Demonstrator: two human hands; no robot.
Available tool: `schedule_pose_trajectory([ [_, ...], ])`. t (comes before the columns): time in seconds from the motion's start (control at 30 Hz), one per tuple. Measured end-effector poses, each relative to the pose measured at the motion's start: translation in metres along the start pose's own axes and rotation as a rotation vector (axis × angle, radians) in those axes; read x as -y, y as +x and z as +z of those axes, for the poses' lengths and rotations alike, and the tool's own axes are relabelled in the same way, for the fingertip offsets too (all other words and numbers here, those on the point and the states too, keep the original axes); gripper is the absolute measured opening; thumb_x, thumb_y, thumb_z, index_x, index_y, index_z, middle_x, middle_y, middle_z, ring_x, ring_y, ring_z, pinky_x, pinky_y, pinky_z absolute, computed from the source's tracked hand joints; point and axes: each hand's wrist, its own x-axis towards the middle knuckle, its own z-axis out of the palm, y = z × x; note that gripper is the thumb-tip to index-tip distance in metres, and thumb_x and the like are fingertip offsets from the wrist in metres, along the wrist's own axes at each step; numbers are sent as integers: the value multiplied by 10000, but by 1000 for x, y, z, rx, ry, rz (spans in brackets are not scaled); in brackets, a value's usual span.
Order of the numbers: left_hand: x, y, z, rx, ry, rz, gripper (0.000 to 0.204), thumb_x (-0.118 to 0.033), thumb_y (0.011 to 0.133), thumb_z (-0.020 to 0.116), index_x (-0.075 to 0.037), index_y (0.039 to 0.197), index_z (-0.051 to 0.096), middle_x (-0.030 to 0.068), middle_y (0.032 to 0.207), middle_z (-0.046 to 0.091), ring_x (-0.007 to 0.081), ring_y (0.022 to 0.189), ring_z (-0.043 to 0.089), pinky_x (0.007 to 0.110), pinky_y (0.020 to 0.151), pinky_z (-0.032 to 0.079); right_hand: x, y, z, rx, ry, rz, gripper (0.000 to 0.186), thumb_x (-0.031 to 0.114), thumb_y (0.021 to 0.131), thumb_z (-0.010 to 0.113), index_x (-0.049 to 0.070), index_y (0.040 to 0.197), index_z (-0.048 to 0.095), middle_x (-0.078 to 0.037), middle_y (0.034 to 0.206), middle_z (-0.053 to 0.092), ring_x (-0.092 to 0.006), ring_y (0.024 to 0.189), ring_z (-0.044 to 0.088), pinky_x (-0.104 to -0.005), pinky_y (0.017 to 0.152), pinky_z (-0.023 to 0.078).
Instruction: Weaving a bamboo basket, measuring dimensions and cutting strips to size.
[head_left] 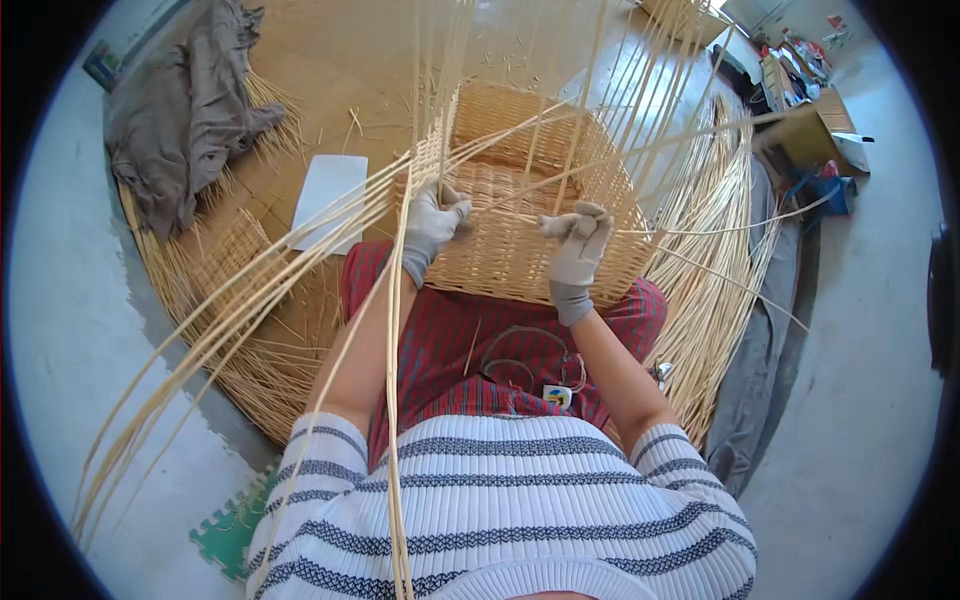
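A half-woven wicker basket (500, 262) of pale strands leans across my lap, its opening facing up and away from me. Tall upright stakes rise from its walls, and long loose strands (330, 222) fan out to the left. My left hand (434, 225), in a grey-white work glove, is closed at the near left corner of the rim, gripping wicker strands. At the same near wall, farther right, my gloved right hand (580, 250) has its fingers curled and pinched at the rim, where a thin strand runs between both hands. The fingertips partly hide what they pinch.
Long bundled wicker strands (715, 290) lie on the right, beside grey cloth (765, 300). To the left are a white sheet (330, 200), a small woven piece (240, 250), more strands and a brown-grey cloth (185, 110). Cardboard boxes (815, 130) stand at the far right.
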Motion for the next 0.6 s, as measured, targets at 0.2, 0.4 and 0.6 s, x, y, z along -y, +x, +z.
schedule_pose_trajectory([
  [0.2, -16, -14, 15, -167, 131, 20, 526, -195, 745, 868, -85, 896, 376, 81, 783, 568, 156, 495, 613, 309, 380, 532, 14, 12, 45, -87, -498, -73, 215, 236, 1074, 366, 42, 1111, 452, -53, 708, 538, -170, 638, 591, -433, 790, 569],
  [0.4, -19, -4, 18, -288, 68, -86, 509, -207, 759, 862, -106, 829, 368, 33, 602, 523, 141, 361, 511, 316, 274, 388, 7, -5, 51, -144, -362, -33, 244, 270, 1072, 386, 48, 1110, 478, -79, 753, 579, -189, 682, 609, -443, 832, 557],
  [0.6, -25, -10, 23, -243, 184, -83, 268, -147, 880, 734, -50, 935, 490, 67, 650, 535, 146, 475, 587, 283, 368, 434, 24, -6, 46, 43, -534, -156, 160, 218, 1048, 458, 76, 1074, 528, -68, 884, 616, -213, 799, 642, -375, 810, 539],
])
